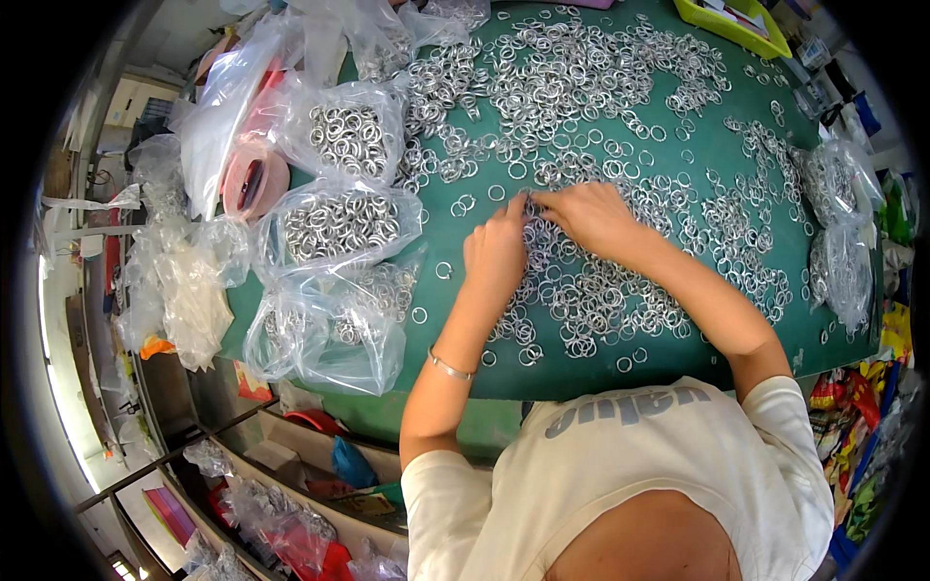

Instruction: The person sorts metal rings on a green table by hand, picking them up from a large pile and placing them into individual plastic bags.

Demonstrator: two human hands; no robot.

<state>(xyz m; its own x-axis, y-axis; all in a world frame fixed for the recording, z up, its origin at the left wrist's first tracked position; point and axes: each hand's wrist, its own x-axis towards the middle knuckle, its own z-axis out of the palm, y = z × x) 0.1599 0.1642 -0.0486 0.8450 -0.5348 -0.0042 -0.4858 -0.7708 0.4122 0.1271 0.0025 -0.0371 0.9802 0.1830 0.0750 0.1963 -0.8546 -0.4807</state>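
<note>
My left hand [495,250] and my right hand [589,219] meet over the middle of the green table [455,320], fingertips almost touching. Both are closed in a pinch on something small between them, too small and covered to make out. Under and around my hands lies a loose heap of silver metal rings [572,281], many of them overlapping. A few single rings [465,204] lie apart, just left of my left hand. Beyond my fingers spreads another thick pile of rings [562,73].
Clear plastic bags of rings [341,228] line the table's left side, by a roll of pinkish tape [256,181]. More filled bags [841,232] stand at the right edge. A yellow-green tray [738,27] sits at the far right corner. Below left are open drawers [281,436].
</note>
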